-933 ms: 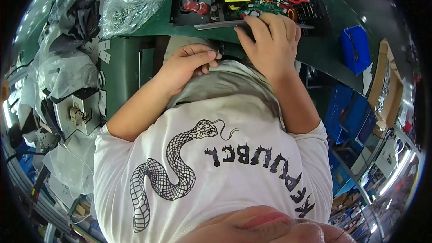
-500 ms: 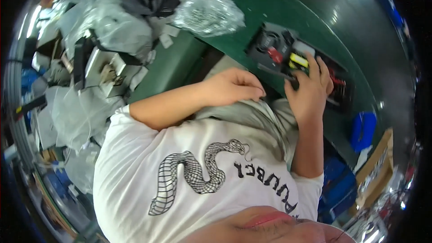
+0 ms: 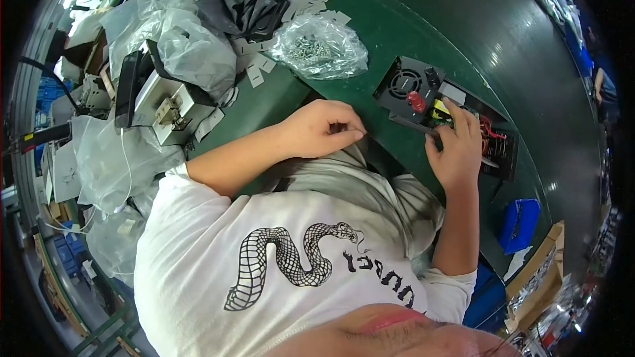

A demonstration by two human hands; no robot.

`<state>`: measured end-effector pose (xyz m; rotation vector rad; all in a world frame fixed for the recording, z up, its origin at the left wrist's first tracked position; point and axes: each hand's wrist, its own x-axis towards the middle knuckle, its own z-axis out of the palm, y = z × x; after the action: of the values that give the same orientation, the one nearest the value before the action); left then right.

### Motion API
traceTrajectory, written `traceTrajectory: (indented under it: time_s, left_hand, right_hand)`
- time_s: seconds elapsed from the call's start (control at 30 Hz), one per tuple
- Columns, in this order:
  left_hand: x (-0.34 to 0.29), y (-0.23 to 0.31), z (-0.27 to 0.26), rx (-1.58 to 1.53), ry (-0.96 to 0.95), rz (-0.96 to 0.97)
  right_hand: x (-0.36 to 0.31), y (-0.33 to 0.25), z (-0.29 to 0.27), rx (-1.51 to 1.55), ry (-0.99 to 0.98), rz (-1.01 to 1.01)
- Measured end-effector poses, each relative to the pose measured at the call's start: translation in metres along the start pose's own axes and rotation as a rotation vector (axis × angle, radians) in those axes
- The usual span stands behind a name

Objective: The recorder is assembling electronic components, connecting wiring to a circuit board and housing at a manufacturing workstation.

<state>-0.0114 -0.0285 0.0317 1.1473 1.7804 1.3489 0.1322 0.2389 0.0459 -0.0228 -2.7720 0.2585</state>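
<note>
Your right hand (image 3: 458, 142) is over the open black box (image 3: 410, 121) on the green tabletop (image 3: 387, 23), right of the middle of the frame and a bit high. Its thumb is by the box's near side, and a finger reaches over the inside. The thumb and that finger are spread apart, but your hand hides what is under it, so I cannot tell if this grip pinches anything. The box lies on a slant. Its upper left end has a round fan grille (image 3: 405, 84), a red knob (image 3: 416, 101) and a black knob (image 3: 432, 78). Inside you can see a yellow part (image 3: 440, 110), and red wires (image 3: 488, 127) show on the other side of your fingers. Your left hand (image 3: 327, 129) is near the middle of the frame, above your lap, well apart from the box. Its fingers curl in and the thumb tip is close to them; I cannot tell if that grip has something small in it. Near the top middle sits a clear bag of small metal bits (image 3: 319, 49), with flat pale tags (image 3: 254, 74) beside it. At the lower right are a blue bin (image 3: 519, 225) and an open cardboard box (image 3: 552, 244).
</note>
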Motion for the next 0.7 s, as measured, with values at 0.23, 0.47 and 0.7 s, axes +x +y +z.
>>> traceTrajectory:
  time_s: [0.23,0.47,0.7]
  left_hand:
    - [0.018,-0.036,0.001,0.125,0.032,0.054]
    - [0.02,-0.032,0.005,0.393,0.112,0.129]
    - [0.021,-0.032,0.0,0.354,0.094,0.146]
  right_hand:
    - [0.052,0.097,-0.006,-0.146,-0.018,-0.025]
    - [0.123,0.243,-0.015,-0.384,-0.015,-0.061]
    - [0.249,0.242,0.0,-0.717,0.419,0.902]
